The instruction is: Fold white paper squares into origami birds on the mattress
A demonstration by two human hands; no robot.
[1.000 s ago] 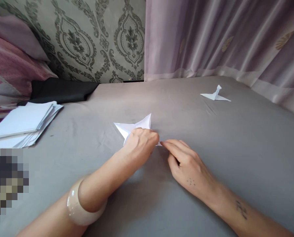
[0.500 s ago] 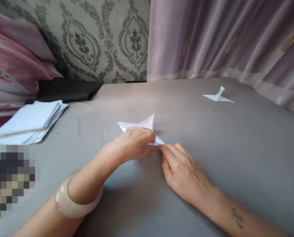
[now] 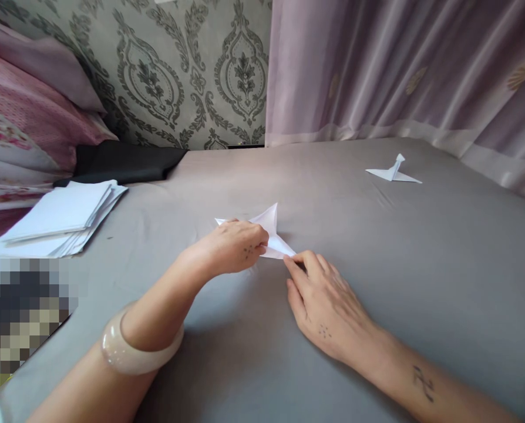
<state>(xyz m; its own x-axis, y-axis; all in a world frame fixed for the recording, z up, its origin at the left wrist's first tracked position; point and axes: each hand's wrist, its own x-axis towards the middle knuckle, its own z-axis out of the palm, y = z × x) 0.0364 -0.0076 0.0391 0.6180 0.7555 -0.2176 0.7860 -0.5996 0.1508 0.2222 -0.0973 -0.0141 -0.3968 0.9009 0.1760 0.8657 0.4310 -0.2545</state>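
Note:
A white folded paper (image 3: pixel 268 222) with several pointed corners lies on the grey cloth surface in the head view. My left hand (image 3: pixel 236 245) covers its left and middle part, fingers curled closed on it; the fingertips are partly hidden. At the paper's near right point, my right hand (image 3: pixel 328 299) has its fingers closed on the tip, palm down. A pale bangle (image 3: pixel 143 352) circles my left wrist.
A second folded white paper figure (image 3: pixel 394 171) stands at the back right. White paper sheets (image 3: pixel 64 211) are stacked on the left, by a black flat item (image 3: pixel 125 161). Purple curtains (image 3: pixel 377 70) hang behind the surface, and a pixelated patch (image 3: pixel 20 323) covers the lower left.
My left hand has slid slightly left along the paper, uncovering more of its middle and right part. My right hand stays at the right tip. The view has shifted a little.

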